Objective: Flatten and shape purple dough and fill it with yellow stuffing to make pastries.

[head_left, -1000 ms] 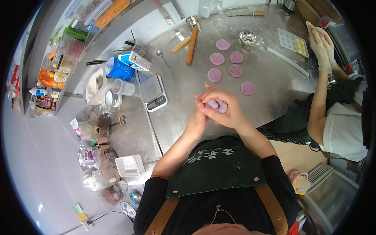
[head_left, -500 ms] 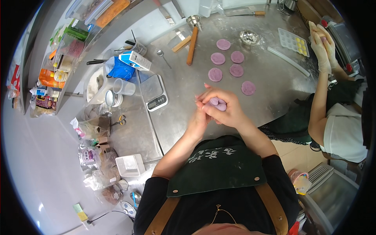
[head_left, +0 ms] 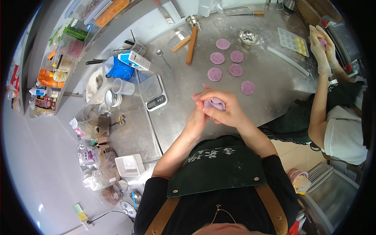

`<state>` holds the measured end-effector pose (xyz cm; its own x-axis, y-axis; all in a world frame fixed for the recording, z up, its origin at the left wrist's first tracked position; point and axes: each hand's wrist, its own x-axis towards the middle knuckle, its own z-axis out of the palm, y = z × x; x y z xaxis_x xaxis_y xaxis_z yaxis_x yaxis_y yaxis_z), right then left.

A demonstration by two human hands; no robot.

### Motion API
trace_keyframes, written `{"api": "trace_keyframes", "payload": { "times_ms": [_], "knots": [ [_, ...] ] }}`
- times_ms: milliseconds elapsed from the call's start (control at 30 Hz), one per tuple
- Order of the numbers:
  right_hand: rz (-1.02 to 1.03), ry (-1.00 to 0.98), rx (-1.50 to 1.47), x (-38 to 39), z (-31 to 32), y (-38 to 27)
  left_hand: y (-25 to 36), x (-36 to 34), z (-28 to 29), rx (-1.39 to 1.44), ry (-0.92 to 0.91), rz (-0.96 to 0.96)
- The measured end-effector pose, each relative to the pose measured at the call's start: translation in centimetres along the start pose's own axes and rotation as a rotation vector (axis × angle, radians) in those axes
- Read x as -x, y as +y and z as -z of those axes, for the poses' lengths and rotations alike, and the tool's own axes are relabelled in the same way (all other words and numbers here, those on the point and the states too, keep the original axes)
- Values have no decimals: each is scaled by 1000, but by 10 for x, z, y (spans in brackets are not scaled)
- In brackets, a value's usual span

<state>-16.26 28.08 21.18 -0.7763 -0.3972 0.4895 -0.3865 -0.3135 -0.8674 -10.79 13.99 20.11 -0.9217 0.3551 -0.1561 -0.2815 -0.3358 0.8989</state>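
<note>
Both my hands are cupped around a lump of pale purple dough (head_left: 214,103) above the steel table (head_left: 178,119). My left hand (head_left: 199,110) wraps it from the left, fingers bent; my right hand (head_left: 228,109) curls over it, thumb across the near side. Part of the dough is hidden by my fingers. Just beyond them lie several flat purple dough discs (head_left: 247,87). A wooden rolling pin (head_left: 192,46) and a metal bowl (head_left: 248,37) with white powder are farther back. A digital scale (head_left: 156,93) sits left of my hands.
At the right, a co-worker's gloved hands (head_left: 322,51) hold purple dough near a mould tray (head_left: 293,41) and white rod (head_left: 288,60). Tubs, a carton (head_left: 134,60), bags and an empty-looking square container (head_left: 129,165) crowd the left. A shelf (head_left: 60,98) runs along the wall.
The dough in my hands has changed shape, now showing a more hollowed, creased top as my fingers shift slightly round it. The co-worker's fingers have moved around their dough.
</note>
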Motion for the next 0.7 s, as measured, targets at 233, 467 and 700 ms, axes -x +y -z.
{"api": "trace_keyframes", "payload": {
  "times_ms": [233, 467, 700],
  "knots": [
    [47, 33, 43, 2, -4, 11, -16, 2, -9, -29, 80, -175],
    [90, 107, 195, -3, -6, -1, -8, 3, 2, 16, 39, -50],
    [120, 97, 119, 2, -5, 21, -9, -2, -16, -79, 101, -180]
  ]
}}
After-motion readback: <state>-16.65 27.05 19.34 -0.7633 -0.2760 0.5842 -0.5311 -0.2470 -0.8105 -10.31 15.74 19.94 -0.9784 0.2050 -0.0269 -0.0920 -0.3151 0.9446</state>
